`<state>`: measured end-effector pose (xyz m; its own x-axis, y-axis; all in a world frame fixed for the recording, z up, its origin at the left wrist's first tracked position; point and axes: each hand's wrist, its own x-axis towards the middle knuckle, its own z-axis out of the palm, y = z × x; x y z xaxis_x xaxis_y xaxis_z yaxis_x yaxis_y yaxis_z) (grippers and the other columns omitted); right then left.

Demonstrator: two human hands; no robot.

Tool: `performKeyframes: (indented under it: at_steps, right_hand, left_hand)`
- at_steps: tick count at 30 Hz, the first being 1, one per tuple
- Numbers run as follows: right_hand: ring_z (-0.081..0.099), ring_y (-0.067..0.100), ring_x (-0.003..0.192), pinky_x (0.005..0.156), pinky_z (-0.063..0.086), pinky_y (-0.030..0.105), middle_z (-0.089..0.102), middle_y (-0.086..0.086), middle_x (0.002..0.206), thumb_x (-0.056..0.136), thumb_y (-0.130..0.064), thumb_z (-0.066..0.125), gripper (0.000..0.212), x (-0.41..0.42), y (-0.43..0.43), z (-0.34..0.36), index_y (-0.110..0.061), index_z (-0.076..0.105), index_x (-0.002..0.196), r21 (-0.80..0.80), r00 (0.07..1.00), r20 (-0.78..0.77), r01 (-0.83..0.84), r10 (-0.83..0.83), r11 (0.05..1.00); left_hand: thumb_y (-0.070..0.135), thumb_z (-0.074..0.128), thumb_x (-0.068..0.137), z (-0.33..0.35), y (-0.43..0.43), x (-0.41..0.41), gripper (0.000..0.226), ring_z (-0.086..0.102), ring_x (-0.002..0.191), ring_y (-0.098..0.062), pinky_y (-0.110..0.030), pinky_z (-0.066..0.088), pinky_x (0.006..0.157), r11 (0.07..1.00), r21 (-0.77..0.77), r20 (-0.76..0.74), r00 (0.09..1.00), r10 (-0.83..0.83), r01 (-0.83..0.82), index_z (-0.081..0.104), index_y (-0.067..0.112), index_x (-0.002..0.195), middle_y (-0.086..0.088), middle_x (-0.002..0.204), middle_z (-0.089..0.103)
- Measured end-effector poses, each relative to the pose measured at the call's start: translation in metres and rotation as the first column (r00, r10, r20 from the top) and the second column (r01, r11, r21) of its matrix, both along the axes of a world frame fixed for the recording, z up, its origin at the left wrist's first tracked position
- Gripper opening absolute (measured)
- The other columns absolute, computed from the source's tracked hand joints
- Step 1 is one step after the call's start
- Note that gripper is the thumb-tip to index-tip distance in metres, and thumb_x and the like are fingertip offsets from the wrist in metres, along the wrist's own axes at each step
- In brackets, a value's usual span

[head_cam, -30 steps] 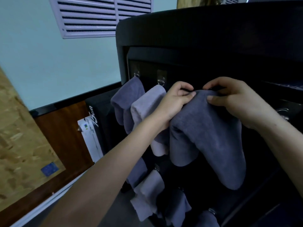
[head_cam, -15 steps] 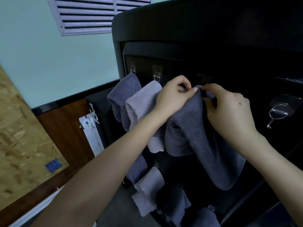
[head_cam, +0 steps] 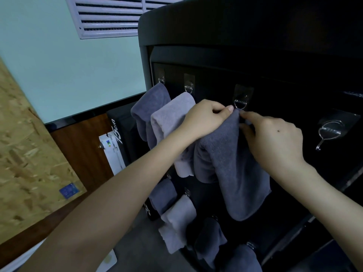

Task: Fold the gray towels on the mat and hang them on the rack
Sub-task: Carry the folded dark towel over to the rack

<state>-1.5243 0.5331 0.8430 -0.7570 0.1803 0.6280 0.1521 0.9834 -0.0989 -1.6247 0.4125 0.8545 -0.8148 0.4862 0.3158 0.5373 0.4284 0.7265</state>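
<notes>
Up they've come: left hand (head_cam: pixel 206 118) pinches the gray towel (head_cam: pixel 235 163) by its top corner just below the third hook (head_cam: pixel 240 104) on the rack (head_cam: pixel 275 55), right hand (head_cam: pixel 275 138) pinching alongside. Hanging step now; next, that corner needs looping over the hook.

Reaching up and forward with both bare arms: with the left from the lower left corner, with the right from the lower right. Gripping the top of the dark gray towel (head_cam: pixel 233 163) with the left hand (head_cam: pixel 206 119), with curled fingers, the thumb stretched along the top edge and the back of the hand upward. Pinching the same top edge just beside with the right hand (head_cam: pixel 275 140), with fingertips (head_cam: pixel 244 114) very near the left thumb.
</notes>
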Motion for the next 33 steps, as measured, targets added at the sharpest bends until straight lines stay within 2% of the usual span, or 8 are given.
performKeyframes:
  at_steps: [4,9,13,17,20,24,27,33]
  right_hand:
    - [0.053,0.033,0.067,0.051,0.022,0.026,0.053,0.014,0.075,0.083,-0.016,0.070,0.012,-0.005,-0.003,-0.013,-0.007,0.071,0.092,0.277,0.976,-0.192,0.155,-0.104,0.948]
    - [0.059,0.038,0.063,0.051,0.041,0.031,0.060,0.023,0.082,0.079,0.005,0.063,0.039,-0.010,-0.009,-0.030,0.008,0.058,0.118,0.008,0.989,-0.112,-0.096,0.097,0.995]
    - [0.061,0.039,0.079,0.066,0.042,0.032,0.060,0.024,0.099,0.090,-0.005,0.049,0.041,-0.006,-0.012,-0.026,0.002,0.050,0.130,-0.150,0.978,-0.109,-0.192,0.176,0.970]
    - [0.057,0.031,0.098,0.075,0.033,0.022,0.055,0.017,0.116,0.097,-0.015,0.041,0.046,-0.001,-0.009,-0.028,-0.009,0.038,0.142,-0.286,0.969,-0.076,-0.248,0.236,0.926]
    - [0.058,0.033,0.096,0.075,0.043,0.033,0.056,0.016,0.115,0.095,-0.018,0.046,0.044,0.005,-0.007,-0.026,-0.010,0.044,0.138,-0.268,0.964,-0.103,-0.263,0.244,0.927]
    - [0.057,0.037,0.081,0.056,0.037,0.032,0.061,0.015,0.099,0.090,-0.024,0.054,0.028,0.016,-0.011,-0.024,-0.008,0.062,0.111,-0.008,0.965,-0.235,-0.122,0.117,0.992]
    - [0.056,0.034,0.073,0.051,0.036,0.030,0.062,0.013,0.088,0.089,-0.022,0.055,0.018,0.024,-0.028,-0.025,-0.008,0.065,0.094,0.156,0.904,-0.355,-0.195,0.240,0.968]
    - [0.054,0.027,0.066,0.047,0.031,0.024,0.062,0.007,0.078,0.085,-0.018,0.055,0.016,0.027,-0.105,-0.052,-0.010,0.069,0.087,0.128,0.745,-0.263,-0.602,0.613,0.788]
  left_hand:
    - [0.042,0.048,0.095,0.002,-0.006,0.017,0.029,0.063,0.097,-0.007,-0.033,0.048,0.095,0.992,0.046,0.148,0.982,-0.119,0.113,0.071,0.026,0.103,0.006,0.097,0.072]
    - [0.041,0.046,0.095,-0.004,-0.001,0.023,0.025,0.059,0.098,-0.014,-0.031,0.046,0.092,0.995,0.073,0.267,0.959,-0.091,0.074,0.060,0.023,0.105,-0.002,0.097,0.065]
    - [0.036,0.046,0.096,-0.007,0.000,0.019,0.014,0.056,0.065,0.004,-0.011,0.045,0.067,0.968,0.238,0.438,0.881,-0.178,0.077,0.053,0.028,0.086,0.016,0.072,0.060]
    - [0.051,0.058,0.070,-0.034,0.006,0.049,0.039,0.012,0.032,-0.005,0.008,0.022,0.062,0.947,0.226,-0.005,0.972,0.235,-0.227,0.030,0.031,0.053,0.013,0.037,0.009]
    - [0.039,0.066,0.080,-0.029,0.013,0.047,0.039,0.047,0.047,0.007,0.000,0.032,0.060,0.942,0.287,0.114,0.983,0.147,-0.174,0.040,0.025,0.054,0.011,0.043,0.037]
    - [0.036,0.054,0.093,0.009,-0.012,0.040,0.024,0.055,0.066,0.003,-0.014,0.043,0.065,0.983,0.176,0.332,0.943,-0.012,-0.049,0.063,0.016,0.085,0.008,0.072,0.060]
    - [0.030,0.055,0.093,0.013,-0.038,0.055,0.020,0.050,0.054,0.004,-0.011,0.040,0.058,0.954,0.243,0.227,0.966,0.122,-0.178,0.061,0.021,0.076,0.011,0.060,0.055]
    - [0.019,0.058,0.091,-0.009,-0.128,0.111,0.016,0.060,0.077,-0.006,-0.035,0.051,0.082,0.871,0.254,0.040,0.905,0.424,-0.420,0.070,0.010,0.087,0.011,0.076,0.064]
